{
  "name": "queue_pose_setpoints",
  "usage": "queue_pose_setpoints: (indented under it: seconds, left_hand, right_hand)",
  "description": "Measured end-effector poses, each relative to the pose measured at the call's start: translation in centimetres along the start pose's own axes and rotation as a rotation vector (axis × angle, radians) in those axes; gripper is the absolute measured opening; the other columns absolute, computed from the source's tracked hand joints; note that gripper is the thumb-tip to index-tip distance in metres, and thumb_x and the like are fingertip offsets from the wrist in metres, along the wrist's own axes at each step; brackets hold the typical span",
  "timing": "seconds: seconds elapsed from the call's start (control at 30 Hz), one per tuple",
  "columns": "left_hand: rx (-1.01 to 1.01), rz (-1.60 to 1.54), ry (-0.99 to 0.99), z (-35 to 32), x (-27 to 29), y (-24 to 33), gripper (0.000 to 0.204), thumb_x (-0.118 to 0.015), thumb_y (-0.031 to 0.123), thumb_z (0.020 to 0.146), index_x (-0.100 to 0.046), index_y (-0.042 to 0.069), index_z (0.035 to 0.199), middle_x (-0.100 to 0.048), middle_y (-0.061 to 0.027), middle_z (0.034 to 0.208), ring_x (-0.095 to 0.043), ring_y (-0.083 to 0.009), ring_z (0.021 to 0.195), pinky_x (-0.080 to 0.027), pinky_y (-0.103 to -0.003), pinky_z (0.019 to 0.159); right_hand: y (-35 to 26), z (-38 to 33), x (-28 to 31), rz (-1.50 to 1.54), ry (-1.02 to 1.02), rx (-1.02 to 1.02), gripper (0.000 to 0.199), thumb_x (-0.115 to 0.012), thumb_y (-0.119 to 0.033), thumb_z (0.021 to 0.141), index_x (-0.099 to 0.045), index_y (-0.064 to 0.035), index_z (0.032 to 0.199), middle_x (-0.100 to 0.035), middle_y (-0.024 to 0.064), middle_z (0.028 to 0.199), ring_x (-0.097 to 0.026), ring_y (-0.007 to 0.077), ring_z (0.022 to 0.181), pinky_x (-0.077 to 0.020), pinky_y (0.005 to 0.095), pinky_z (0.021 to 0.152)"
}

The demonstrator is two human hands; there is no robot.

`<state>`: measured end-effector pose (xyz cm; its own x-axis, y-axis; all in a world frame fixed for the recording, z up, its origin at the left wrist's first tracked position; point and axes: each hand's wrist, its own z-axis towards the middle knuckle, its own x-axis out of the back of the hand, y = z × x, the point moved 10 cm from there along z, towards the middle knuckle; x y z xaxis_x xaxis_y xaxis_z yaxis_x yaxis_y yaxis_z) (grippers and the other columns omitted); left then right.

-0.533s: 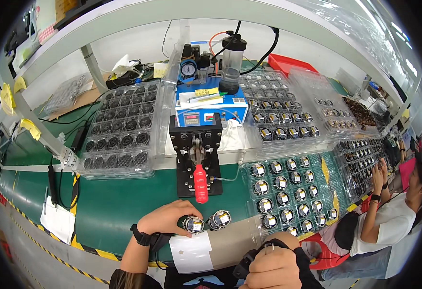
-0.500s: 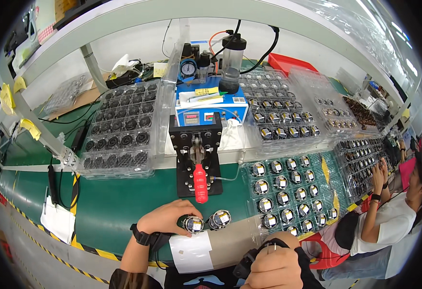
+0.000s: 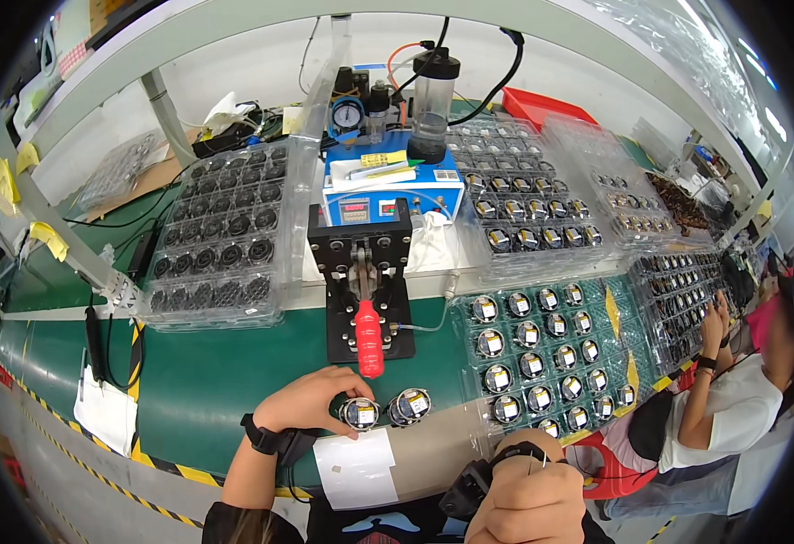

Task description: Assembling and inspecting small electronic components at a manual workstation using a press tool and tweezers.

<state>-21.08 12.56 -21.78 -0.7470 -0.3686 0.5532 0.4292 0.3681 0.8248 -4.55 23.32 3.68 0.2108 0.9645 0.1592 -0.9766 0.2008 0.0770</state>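
My left hand (image 3: 311, 401), a black strap at its wrist, has thumb and fingers closed around the rim of a small round metal-rimmed part (image 3: 360, 414) with a white-and-yellow label on top. Just right of it, another such round part (image 3: 410, 406) rests on the green bench, possibly overlapping one more beneath. At the lower right my right hand (image 3: 528, 508) is curled with its knuckles up; what its fingers hold, if anything, is hidden. Beyond my left hand stands a black hand press (image 3: 360, 272) with a red lever handle (image 3: 370, 340).
A clear tray (image 3: 555, 358) of labelled round parts lies to the right. A blue control box (image 3: 397, 186) stands behind the press, between stacked trays of black parts (image 3: 215, 236) and more trays (image 3: 528, 213). White paper (image 3: 356, 467) lies near the front edge. A co-worker (image 3: 723, 408) sits at right.
The whole view has shifted slightly. My left hand keeps its hold on the round part beside the other one. My right hand has shifted slightly to the right.
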Motion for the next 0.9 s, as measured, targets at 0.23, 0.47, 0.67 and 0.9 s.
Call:
queue_pose_setpoints:
  seconds: [0.23, 0.47, 0.67, 0.9]
  left_hand:
    - [-0.037, -0.017, 0.029, -0.3, 0.5, 0.0, 0.05, -0.084, 0.023, 0.061, -0.061, 0.009, 0.104, -0.057, -0.0012, 0.088, -0.054, -0.0184, 0.086, -0.043, -0.03, 0.076]
    - [0.077, -0.201, 0.185, -0.5, 2.6, -0.5, 0.055, -0.086, 0.019, 0.061, -0.061, 0.006, 0.108, -0.062, -0.002, 0.094, -0.059, -0.014, 0.091, -0.046, -0.029, 0.081]
    - [0.026, -0.246, 0.362, -0.9, 4.5, -0.5, 0.055, -0.083, 0.01, 0.063, -0.058, 0.004, 0.111, -0.062, -0.0031, 0.1, -0.059, -0.0139, 0.094, -0.045, -0.03, 0.087]
    - [-0.067, -0.459, 0.502, -1.6, 5.5, -1.2, 0.057, -0.079, -0.001, 0.064, -0.056, 0.006, 0.116, -0.061, -0.002, 0.11, -0.058, -0.0106, 0.097, -0.045, -0.027, 0.087]
  right_hand:
    - [-1.0, -1.4, 1.7, -0.208, 0.527, 0.237, 0.01, -0.062, -0.012, 0.082, -0.058, -0.0129, 0.091, -0.042, -0.0013, 0.052, -0.03, 0.0071, 0.038, -0.0209, 0.023, 0.037]
    - [-0.2, 0.1, 0.0, -0.043, -0.027, 0.102, 0.005, -0.059, -0.013, 0.086, -0.06, -0.0131, 0.091, -0.042, -0.0018, 0.053, -0.027, 0.0074, 0.04, -0.0212, 0.0227, 0.038]
    - [0.6, -0.1, -0.4, -0.018, -0.052, 0.055, 0.008, -0.059, -0.013, 0.086, -0.06, -0.0131, 0.094, -0.042, -0.0021, 0.053, -0.026, 0.0077, 0.041, -0.021, 0.0228, 0.038]
    - [0.7, 0.2, -0.7, -0.034, -0.036, 0.017, 0.009, -0.062, -0.015, 0.085, -0.06, -0.0126, 0.094, -0.042, -0.0019, 0.053, -0.026, 0.0076, 0.041, -0.0209, 0.0228, 0.038]
